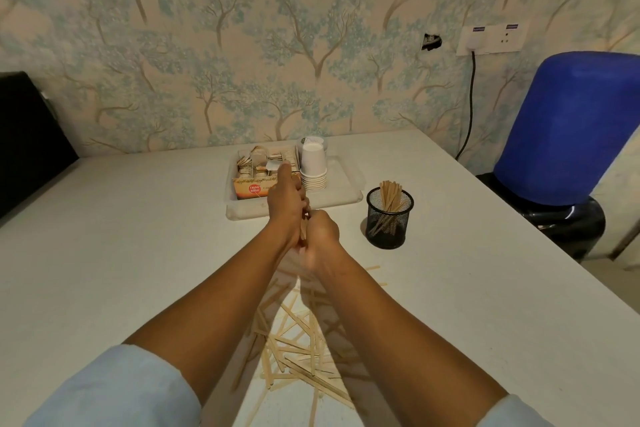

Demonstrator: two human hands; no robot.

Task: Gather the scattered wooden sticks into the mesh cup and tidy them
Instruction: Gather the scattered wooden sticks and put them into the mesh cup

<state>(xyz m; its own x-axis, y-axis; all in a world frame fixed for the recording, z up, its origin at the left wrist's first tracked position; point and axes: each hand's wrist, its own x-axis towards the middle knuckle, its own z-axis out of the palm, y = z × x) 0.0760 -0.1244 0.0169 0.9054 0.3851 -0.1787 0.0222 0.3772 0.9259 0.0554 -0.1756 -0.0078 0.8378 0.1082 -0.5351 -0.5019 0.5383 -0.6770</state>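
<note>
- Hands, both raised above the table (121, 236) and pressed together: the left hand (285, 205) is curled round a small bundle of wooden sticks (304, 227), index finger stretched forward; the right hand (320, 236) is closed against the same bundle from the other side. Only a sliver of wood shows between the palms, so the count held cannot be told.
- Held bundle: thin, flat, pale slats. Judged very light and fairly stiff, though likely to snap if bent across the flat; smooth faces would let them slide past one another. Best gripped round the middle of the bundle with ends squared, rather than pinched at one tip.
- Loose sticks (298, 350): a crossed, overlapping heap on the table beneath and between the forearms, with a few strays further out to the right. Lying flat, they offer little edge to catch; sweeping them together or lifting by an overhanging end looks easier than picking singly.
- Mesh cup (389, 218): black, upright, to the right of the hands and apart from them, already holding sticks that lean at mixed angles. Probably light enough to tip if knocked.
- Beyond: a translucent tray (343, 196) carrying stacked paper cups (313, 167) and a box of sachets (263, 172).
</note>
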